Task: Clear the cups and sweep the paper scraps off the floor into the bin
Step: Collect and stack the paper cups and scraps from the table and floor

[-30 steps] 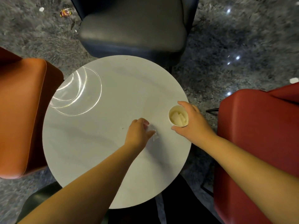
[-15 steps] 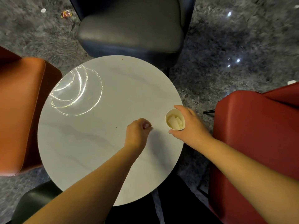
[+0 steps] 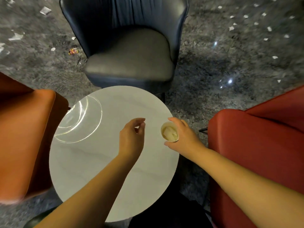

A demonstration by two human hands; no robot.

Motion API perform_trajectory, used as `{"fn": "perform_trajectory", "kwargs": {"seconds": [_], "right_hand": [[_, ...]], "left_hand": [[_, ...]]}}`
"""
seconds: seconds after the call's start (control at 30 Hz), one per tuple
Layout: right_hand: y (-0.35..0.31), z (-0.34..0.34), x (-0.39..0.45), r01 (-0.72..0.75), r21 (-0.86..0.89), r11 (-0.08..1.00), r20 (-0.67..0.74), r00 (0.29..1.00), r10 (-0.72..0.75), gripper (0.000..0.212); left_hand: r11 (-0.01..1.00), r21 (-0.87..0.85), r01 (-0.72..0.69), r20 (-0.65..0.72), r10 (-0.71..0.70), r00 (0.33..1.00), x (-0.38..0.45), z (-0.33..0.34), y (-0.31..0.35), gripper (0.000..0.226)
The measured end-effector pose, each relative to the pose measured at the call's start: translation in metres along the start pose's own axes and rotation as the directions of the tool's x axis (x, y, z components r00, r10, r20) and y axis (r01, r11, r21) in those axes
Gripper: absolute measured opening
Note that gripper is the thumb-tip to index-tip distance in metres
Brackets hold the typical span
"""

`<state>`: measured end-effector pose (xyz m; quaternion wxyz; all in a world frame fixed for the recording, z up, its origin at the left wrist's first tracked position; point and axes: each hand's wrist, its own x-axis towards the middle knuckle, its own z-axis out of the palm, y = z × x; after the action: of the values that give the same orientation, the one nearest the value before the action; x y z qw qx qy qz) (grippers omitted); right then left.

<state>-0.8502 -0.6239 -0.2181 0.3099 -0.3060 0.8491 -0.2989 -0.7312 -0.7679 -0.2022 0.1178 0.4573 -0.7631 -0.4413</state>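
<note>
While the right hand (image 3: 182, 135) curls its thumb and fingers round a paper cup (image 3: 169, 131) at the right edge of the round white worktop (image 3: 92, 162), the left hand (image 3: 131, 137) hovers just left of it, fingers bent toward the thumb; whether they pinch anything cannot be told. White folded paper fills the cup, which bears no readable print. Both bare forearms reach in from the near side. A dark blue chair (image 3: 130, 51) stands at the far side of the worktop, an orange seat (image 3: 24, 137) at the left and a red seat (image 3: 256, 145) at the right. White paper scraps (image 3: 269, 28) lie scattered over the grey floor (image 3: 213, 66) far left and far right, with a small red and yellow wrapper (image 3: 73, 51), its print unreadable, left of the blue chair.
</note>
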Motion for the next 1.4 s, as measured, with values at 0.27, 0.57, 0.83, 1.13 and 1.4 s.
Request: {"fn": "perform_trajectory", "kwargs": {"seconds": [0.27, 0.57, 0.83, 1.13, 1.4], "right_hand": [[-0.004, -0.016, -0.044, -0.089, 0.001, 0.996, -0.154, 0.984, 0.088, 0.081], [0.020, -0.053, -0.090, -0.240, 0.067, 0.969, -0.390, 0.887, 0.247, 0.085], [0.066, -0.103, -0.095, -0.308, 0.178, 0.935, -0.512, 0.782, 0.355, 0.085], [0.139, -0.211, -0.072, -0.271, 0.179, 0.946, -0.517, 0.792, 0.325, 0.080], [0.168, -0.271, -0.034, -0.267, 0.152, 0.952, -0.541, 0.784, 0.306, 0.083]], "left_hand": [[0.856, 0.479, -0.194, 0.298, 0.049, 0.953, 0.005, -0.030, -0.027, 0.042], [0.607, 0.608, -0.512, 0.561, 0.129, 0.818, -0.008, -0.006, 0.020, 0.056], [0.409, 0.615, -0.674, 0.665, 0.190, 0.722, -0.012, 0.052, 0.076, 0.057], [0.425, 0.612, -0.667, 0.694, 0.116, 0.711, 0.016, 0.154, 0.153, 0.058], [0.395, 0.636, -0.663, 0.675, 0.133, 0.726, 0.052, 0.202, 0.206, 0.056]]}}
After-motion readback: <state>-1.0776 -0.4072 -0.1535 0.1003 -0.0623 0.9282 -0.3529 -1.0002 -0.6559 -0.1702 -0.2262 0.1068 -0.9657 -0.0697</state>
